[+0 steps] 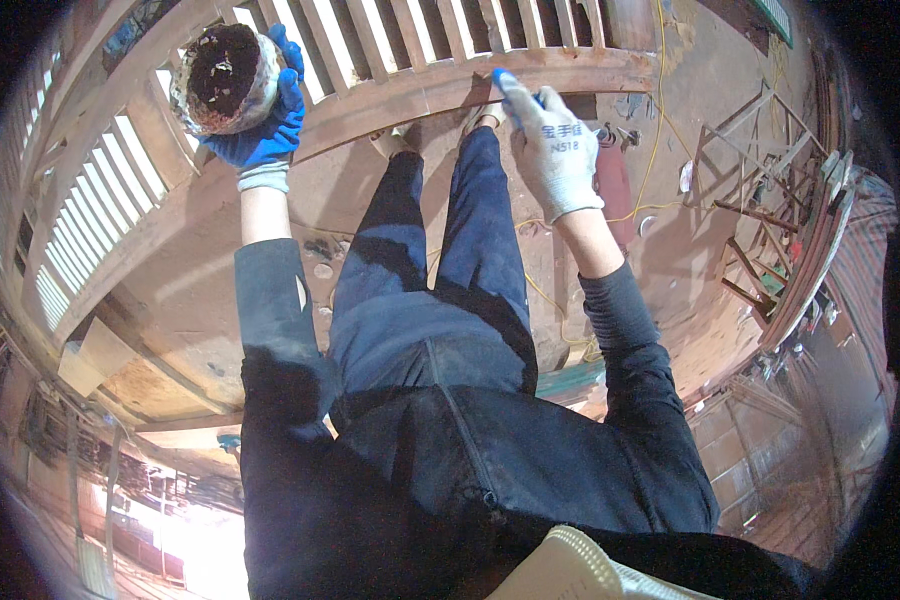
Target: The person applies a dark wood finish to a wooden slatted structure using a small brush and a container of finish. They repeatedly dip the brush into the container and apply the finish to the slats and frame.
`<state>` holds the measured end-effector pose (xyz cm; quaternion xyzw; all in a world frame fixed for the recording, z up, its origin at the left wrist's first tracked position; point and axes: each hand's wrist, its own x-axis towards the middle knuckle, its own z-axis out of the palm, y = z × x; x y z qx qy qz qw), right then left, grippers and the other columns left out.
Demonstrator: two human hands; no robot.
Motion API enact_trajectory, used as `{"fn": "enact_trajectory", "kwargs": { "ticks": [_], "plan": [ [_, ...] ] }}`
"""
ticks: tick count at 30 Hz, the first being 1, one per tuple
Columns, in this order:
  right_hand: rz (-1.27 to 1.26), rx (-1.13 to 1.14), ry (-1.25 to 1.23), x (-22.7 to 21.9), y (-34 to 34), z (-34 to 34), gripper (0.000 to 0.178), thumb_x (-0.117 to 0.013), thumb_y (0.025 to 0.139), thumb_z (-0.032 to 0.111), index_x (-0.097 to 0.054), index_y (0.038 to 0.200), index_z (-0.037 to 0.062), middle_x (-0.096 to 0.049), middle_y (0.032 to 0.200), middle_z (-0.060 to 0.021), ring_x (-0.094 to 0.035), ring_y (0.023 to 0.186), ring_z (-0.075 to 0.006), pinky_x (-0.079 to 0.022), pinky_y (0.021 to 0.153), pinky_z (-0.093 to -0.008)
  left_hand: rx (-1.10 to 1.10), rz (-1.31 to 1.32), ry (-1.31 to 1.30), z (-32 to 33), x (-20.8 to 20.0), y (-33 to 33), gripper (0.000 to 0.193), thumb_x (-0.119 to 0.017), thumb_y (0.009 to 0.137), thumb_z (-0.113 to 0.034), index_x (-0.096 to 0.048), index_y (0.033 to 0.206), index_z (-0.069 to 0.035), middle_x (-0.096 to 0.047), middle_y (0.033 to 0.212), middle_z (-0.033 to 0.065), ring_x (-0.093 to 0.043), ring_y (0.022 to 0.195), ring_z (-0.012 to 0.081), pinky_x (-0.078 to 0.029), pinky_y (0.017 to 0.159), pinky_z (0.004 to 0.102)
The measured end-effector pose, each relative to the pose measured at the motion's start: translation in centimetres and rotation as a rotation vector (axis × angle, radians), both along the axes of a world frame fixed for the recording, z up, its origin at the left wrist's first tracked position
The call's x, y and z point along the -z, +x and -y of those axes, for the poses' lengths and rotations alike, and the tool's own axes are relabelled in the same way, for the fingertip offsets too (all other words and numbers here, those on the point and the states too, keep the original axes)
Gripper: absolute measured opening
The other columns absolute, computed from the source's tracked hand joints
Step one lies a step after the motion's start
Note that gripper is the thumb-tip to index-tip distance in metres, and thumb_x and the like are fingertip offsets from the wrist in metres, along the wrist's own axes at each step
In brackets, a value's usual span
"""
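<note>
My left hand, in a blue-and-grey work glove, holds up a round, stained pot crusted with pale residue. Dark brown, crumbly-looking matter with light flecks fills it. To the right, my right hand wears a matching glove, its grey back facing up. Its fingers are curled and the index finger reaches forward over the rail of a slatted wooden frame. A thin dark shape shows by the fingertips, but what the hand grips is too unclear to name.
Another slatted wooden panel stands at the left. Behind my right hand lies a dark red cylinder, and a yellow cord snakes across the floor. Wooden frame pieces are heaped at the right. My feet are close to the frame's rail.
</note>
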<state>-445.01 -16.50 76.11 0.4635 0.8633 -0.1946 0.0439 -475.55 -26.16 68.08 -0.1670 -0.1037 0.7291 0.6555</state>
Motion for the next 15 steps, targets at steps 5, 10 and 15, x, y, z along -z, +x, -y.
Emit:
{"fn": "enact_trajectory", "kwargs": {
  "ticks": [5,10,15],
  "plan": [
    [0.078,0.023,0.119,1.2,-0.4,-0.3,0.047,-0.058,0.085,0.015,-0.054,0.132,0.0242,-0.06,0.09,-0.0128,-0.065,0.075,-0.0324,-0.053,0.06,-0.044,0.024,0.043,0.009,0.1,0.3,-0.2,0.092,-0.071,0.07,-0.053,-0.036,0.144,-0.01,-0.034,0.148,0.0211,-0.028,0.138,0.0405,-0.038,0.104,0.0622],
    [-0.105,-0.009,0.035,0.5,-0.2,0.8,0.059,-0.062,0.078,0.01,-0.051,0.135,0.0248,-0.059,0.089,-0.0112,-0.064,0.074,-0.0304,-0.053,0.059,-0.0422,0.005,0.025,0.03,0.3,0.5,-0.1,0.095,-0.068,0.072,-0.059,-0.034,0.146,-0.01,-0.031,0.151,0.0215,-0.028,0.138,0.0422,-0.037,0.105,0.0625],
    [0.003,-0.147,0.162,2.9,-1.1,1.6,0.06,-0.062,0.076,0.008,-0.054,0.133,0.0231,-0.057,0.09,-0.0106,-0.063,0.074,-0.0281,-0.053,0.059,-0.0403,-0.064,-0.021,0.004,-0.2,0.3,1.1,0.101,-0.078,0.065,-0.046,-0.032,0.145,-0.004,-0.031,0.149,0.0239,-0.033,0.135,0.0412,-0.043,0.101,0.0613]
  ]
}}
